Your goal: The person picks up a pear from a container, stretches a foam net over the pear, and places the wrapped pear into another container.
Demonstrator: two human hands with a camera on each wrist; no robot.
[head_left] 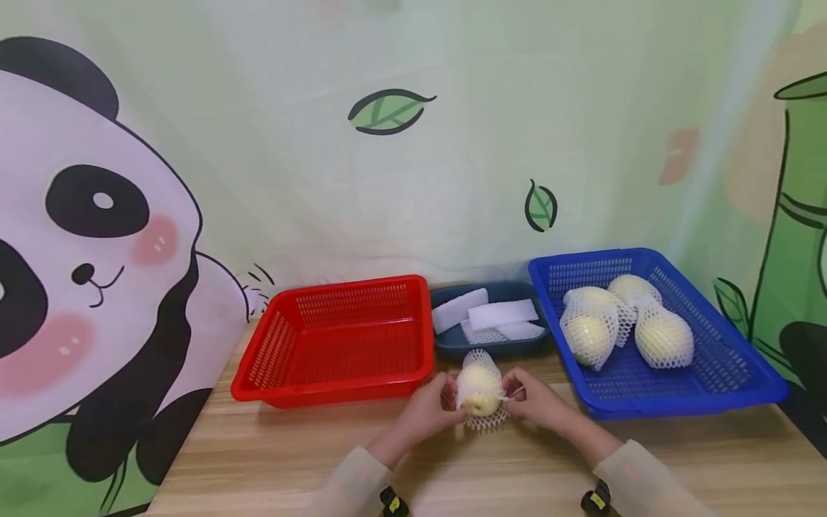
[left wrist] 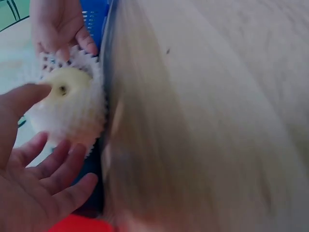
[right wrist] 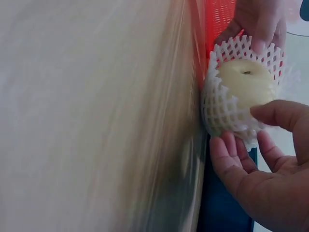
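Observation:
A pale yellow, pear-like fruit (head_left: 481, 404) stands on the wooden table, partly inside a white foam net (head_left: 478, 359). Its bare end, with a small dark hollow, shows above the net's edge in both wrist views. My left hand (head_left: 426, 409) holds the net at the fruit's left side, its thumb (left wrist: 34, 94) close to the bare end. On the opposite side my right hand (head_left: 539, 406) pinches the net's edge, thumb (right wrist: 275, 113) above and curled fingers (right wrist: 229, 150) below. Where some fingertips meet the net is partly hidden.
At the back left stands a red basket (head_left: 336, 391). Behind the fruit, a dark blue tray (head_left: 446, 352) holds several folded white foam nets (head_left: 504, 314). On the right, a blue basket (head_left: 678, 409) contains several net-wrapped fruits (head_left: 662, 337). A panda-print cloth hangs behind.

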